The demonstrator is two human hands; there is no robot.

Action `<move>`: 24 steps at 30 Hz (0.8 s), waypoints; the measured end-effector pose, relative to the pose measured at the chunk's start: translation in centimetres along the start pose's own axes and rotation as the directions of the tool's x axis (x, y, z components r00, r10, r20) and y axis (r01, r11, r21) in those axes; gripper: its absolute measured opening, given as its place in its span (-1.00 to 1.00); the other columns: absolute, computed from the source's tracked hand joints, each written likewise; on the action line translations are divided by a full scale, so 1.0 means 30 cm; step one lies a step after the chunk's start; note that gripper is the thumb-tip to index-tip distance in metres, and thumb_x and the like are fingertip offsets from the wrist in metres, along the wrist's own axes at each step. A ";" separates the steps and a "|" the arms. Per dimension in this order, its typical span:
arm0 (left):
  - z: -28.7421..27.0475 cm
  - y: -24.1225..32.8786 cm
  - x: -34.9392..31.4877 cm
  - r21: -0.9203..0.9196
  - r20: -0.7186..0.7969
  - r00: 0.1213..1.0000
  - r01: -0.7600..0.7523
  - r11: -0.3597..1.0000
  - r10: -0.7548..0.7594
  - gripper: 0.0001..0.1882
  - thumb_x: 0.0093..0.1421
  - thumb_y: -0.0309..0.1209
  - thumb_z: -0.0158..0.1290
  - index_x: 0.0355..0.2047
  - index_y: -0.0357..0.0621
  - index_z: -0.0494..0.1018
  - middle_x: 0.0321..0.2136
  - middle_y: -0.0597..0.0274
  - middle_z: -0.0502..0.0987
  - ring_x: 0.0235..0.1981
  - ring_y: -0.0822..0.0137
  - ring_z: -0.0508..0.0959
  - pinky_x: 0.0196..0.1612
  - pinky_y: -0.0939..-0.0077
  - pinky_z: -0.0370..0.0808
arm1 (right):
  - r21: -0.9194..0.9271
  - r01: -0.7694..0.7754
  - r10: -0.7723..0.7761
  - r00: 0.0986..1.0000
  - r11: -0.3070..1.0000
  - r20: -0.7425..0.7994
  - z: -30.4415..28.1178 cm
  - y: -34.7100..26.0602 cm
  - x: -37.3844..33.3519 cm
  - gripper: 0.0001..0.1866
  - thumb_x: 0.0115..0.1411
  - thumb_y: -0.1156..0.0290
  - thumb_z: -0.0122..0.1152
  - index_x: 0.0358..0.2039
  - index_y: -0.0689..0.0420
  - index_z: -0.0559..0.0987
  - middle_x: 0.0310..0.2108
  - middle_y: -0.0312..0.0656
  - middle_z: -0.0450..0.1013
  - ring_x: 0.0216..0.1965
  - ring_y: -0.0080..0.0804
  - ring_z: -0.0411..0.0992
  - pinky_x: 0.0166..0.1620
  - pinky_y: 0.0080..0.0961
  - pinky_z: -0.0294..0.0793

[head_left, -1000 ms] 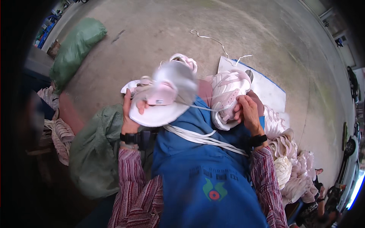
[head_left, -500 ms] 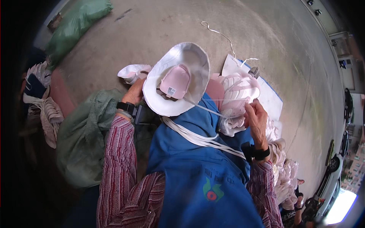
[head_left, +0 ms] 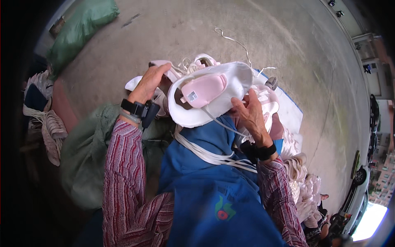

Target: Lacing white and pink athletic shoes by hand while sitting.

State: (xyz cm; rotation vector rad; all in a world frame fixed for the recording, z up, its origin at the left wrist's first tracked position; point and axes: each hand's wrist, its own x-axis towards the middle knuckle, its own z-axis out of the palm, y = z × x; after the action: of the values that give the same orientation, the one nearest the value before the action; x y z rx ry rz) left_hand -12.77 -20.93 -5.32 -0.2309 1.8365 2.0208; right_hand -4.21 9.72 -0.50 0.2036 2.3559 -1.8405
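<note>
A white and pink shoe upper (head_left: 224, 103) is turned with its open underside toward me above my lap, a pink tongue-like pad (head_left: 204, 88) showing inside. My left hand (head_left: 150, 84) is closed on the pink part at its far left edge; the fingertips are partly hidden. My right hand (head_left: 251, 113) has its thumb and fingers at the right rim and appears to pinch it. A white lace (head_left: 224, 123) runs from inside the upper toward my right wrist. Behind it, looped laces (head_left: 187, 64) and more pink and white upper parts show.
White laces (head_left: 205, 151) lie across my blue apron (head_left: 193, 181). Stacked pink and white uppers (head_left: 306, 193) are at my right, near a white board (head_left: 290, 109). A green sack (head_left: 88, 148) is at my left, another green sack (head_left: 84, 31) farther off. A loose lace (head_left: 234, 40) lies on the floor.
My right hand has moved left from the stretched lace to the upper's rim. The upper has turned and shifted right, and my left hand has moved slightly up. Looped laces now show behind it.
</note>
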 end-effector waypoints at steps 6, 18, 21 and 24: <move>-0.007 0.011 -0.047 -0.044 -0.019 0.999 0.042 0.998 -0.043 -0.61 0.26 -0.15 -0.10 -0.22 -0.24 0.51 -0.36 0.19 0.56 -0.40 0.39 0.53 -0.32 0.51 0.43 | -0.107 0.276 -0.269 0.960 0.955 0.082 0.097 0.018 -0.010 -0.73 0.16 0.51 0.09 -0.09 0.13 0.49 -0.44 -0.20 0.46 -0.45 -0.45 0.42 -0.36 -0.49 0.44; 0.029 0.136 -0.107 0.200 0.337 0.939 -0.140 0.970 0.066 -0.55 0.33 -0.15 -0.16 -0.29 -0.34 0.52 -0.34 0.13 0.57 -0.24 0.35 0.53 -0.13 0.53 0.42 | -0.574 0.640 -0.527 0.761 0.511 0.379 0.284 -0.083 -0.009 -0.66 0.00 0.56 0.02 -0.14 0.13 0.46 -0.31 -0.08 0.36 -0.29 -0.05 0.38 -0.26 -0.26 0.43; 0.053 0.133 -0.178 0.196 0.210 0.966 -0.192 0.962 0.150 -0.60 0.30 -0.18 -0.10 -0.20 -0.33 0.49 -0.27 0.13 0.55 -0.16 0.35 0.50 -0.04 0.54 0.37 | -0.438 0.605 -0.486 0.795 0.665 0.362 0.282 -0.051 0.011 -0.57 -0.03 0.61 0.10 -0.07 0.17 0.41 -0.20 0.01 0.33 -0.17 0.04 0.39 -0.16 -0.23 0.45; 0.168 0.171 -0.289 0.425 0.073 0.947 -0.315 0.849 0.314 -0.63 0.20 -0.24 0.04 -0.08 -0.25 0.45 -0.17 0.11 0.53 -0.09 0.27 0.49 0.11 0.42 0.27 | -0.303 0.641 -0.538 0.762 0.705 0.360 0.223 -0.006 -0.023 -0.49 -0.06 0.62 0.21 -0.03 0.18 0.36 -0.09 0.06 0.28 -0.09 0.04 0.36 -0.05 -0.26 0.45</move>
State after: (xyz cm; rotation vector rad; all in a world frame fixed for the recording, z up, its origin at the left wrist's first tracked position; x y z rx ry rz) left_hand -6.23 -17.84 3.29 0.2148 2.3900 1.7286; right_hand -3.37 3.18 -1.78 -0.8957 2.7330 -1.3629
